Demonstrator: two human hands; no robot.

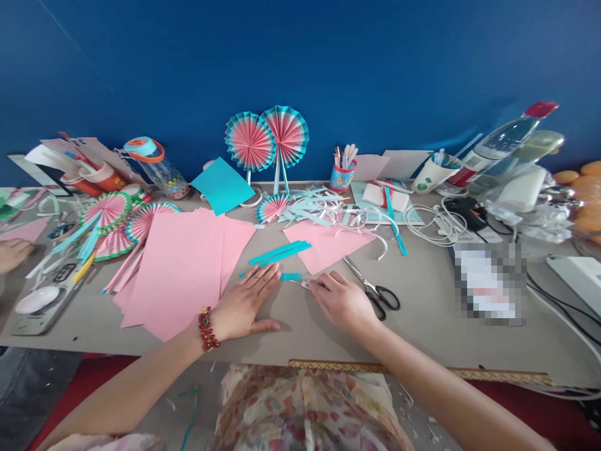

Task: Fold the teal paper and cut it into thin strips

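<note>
My left hand [246, 304] lies flat with fingers stretched out, pressing a teal paper strip [292, 276] onto the grey table [422, 313], beside a stack of pink paper sheets [183, 269]. A red bead bracelet sits on that wrist. My right hand [340, 300] is closed in a pinch around a thin pointed tool [300, 284] whose tip touches the end of the strip. Black-handled scissors [375, 291] lie just right of that hand. Two more teal strips [280, 252] rest on a pink sheet [328, 244] behind.
Finished pink-and-teal paper fans [267, 138] stand at the blue wall, others lie at the left [117, 219]. Cut strips [314, 210], a pen cup [342, 175], cables [436, 225], bottles [507, 144] crowd the back. Another person's hand [14, 254] is at far left.
</note>
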